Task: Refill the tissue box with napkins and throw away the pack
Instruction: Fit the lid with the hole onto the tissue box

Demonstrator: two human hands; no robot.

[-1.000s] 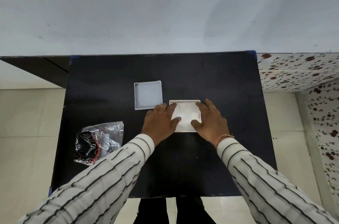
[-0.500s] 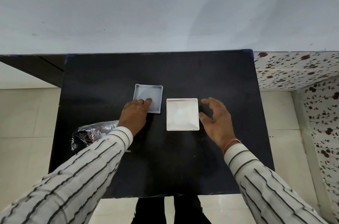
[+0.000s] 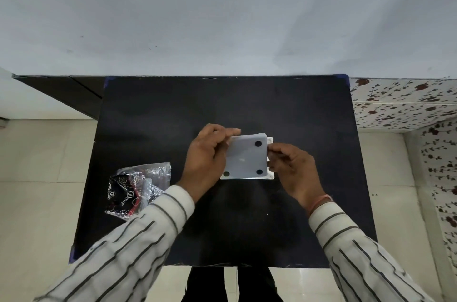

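Head view shows the left hand (image 3: pixel 206 160) and right hand (image 3: pixel 291 169) holding the grey base panel (image 3: pixel 247 157) over the white tissue box (image 3: pixel 270 175). The panel's underside faces up, with three dark round feet visible. The left hand's fingers curl over the panel's 9 o'clock edge and far corner; the right hand pinches its 3 o'clock edge between thumb and fingertips.

Procedure for this step, as judged: align the panel's four edges with the box rim before pressing. Keep the panel level. Seat one edge first, then press down evenly at the corners. Check that no napkin is trapped in the seam; the napkins are hidden beneath the panel.

The box rests near the centre of the black desk (image 3: pixel 247 103), directly under both hands, with only its 3 o'clock and 6 o'clock rims showing. The napkin pack (image 3: pixel 138 185) lies crumpled at 9 o'clock of the left hand, clear of it, near the desk's left edge. It is not yet discarded.
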